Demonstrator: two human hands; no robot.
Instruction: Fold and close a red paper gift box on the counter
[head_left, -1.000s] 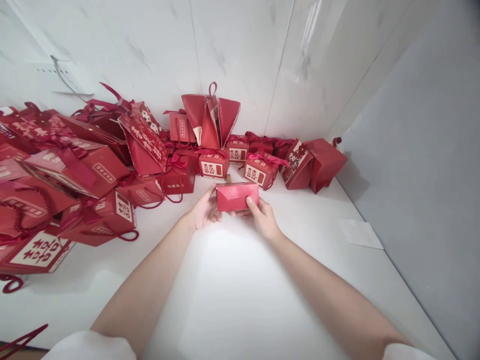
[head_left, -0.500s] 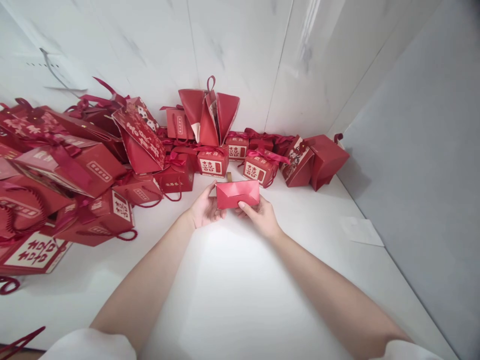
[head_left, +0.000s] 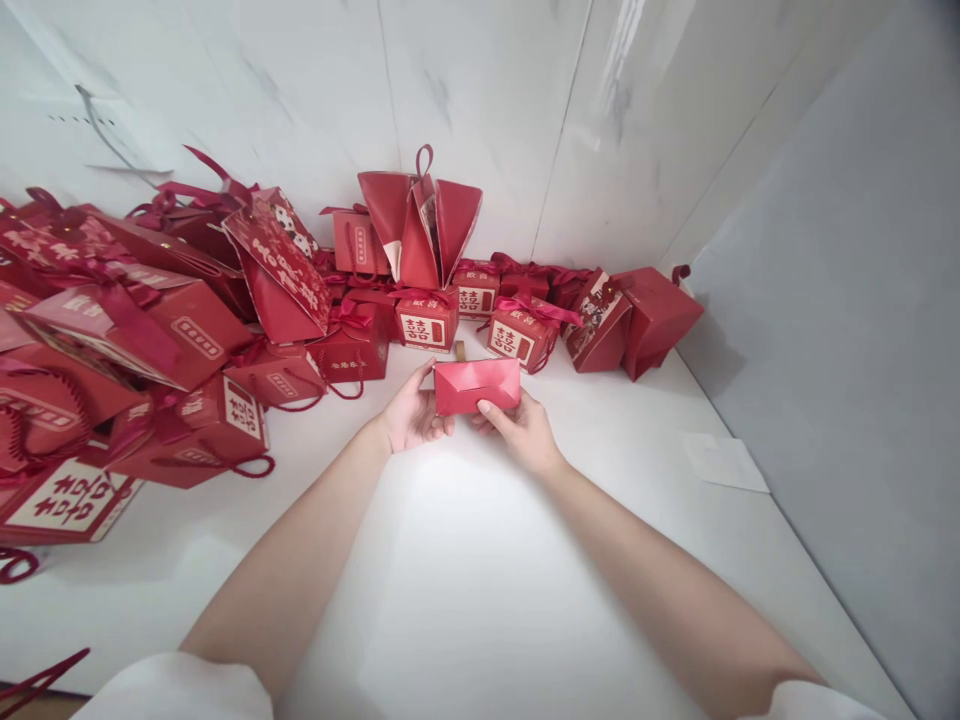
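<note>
A small red box (head_left: 478, 386) with folded flaps on the side facing me is held between both hands above the white table (head_left: 465, 580). My left hand (head_left: 414, 412) grips its left end, with the thumb near the upper left corner and the other fingers curled below. At the right end, my right hand (head_left: 525, 430) holds the box, its thumb pressed on the lower front edge. A small brown piece (head_left: 460, 350) shows just behind the box's top edge.
Many red boxes (head_left: 187, 340) with ribbons and cords are heaped at the left. More boxes (head_left: 513, 338) line the back wall, with a fanned red one (head_left: 421, 232) on top. White paper (head_left: 725, 461) lies right, by a grey panel (head_left: 847, 330).
</note>
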